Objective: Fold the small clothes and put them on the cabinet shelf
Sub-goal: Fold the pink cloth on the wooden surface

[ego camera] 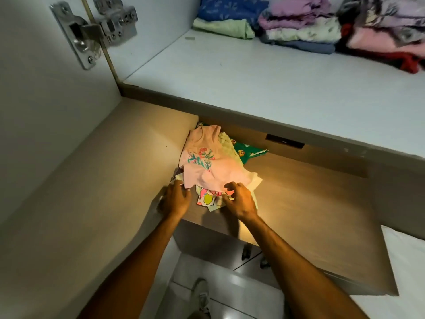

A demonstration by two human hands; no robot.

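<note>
A small pile of clothes lies at the left end of the wooden cabinet shelf (pixel 310 203). On top is a pink garment with a flower print (pixel 207 162). Under it are a pale yellow piece (pixel 226 143), a green patterned one (pixel 247 151) and a colourful printed one (pixel 207 200). My left hand (pixel 176 200) rests at the pile's near left corner, fingers curled on the pink garment's edge. My right hand (pixel 238 200) presses down on the near edge of the pile, fingers bent over the pink and printed cloth.
An upper white shelf (pixel 253 84) carries folded stacks: blue and green (pixel 225 17), lilac and floral (pixel 301 26), pink and red (pixel 386 42). An open cabinet door with a metal hinge (pixel 92 31) stands at the left. Below are the tiled floor and my shoe (pixel 202 298).
</note>
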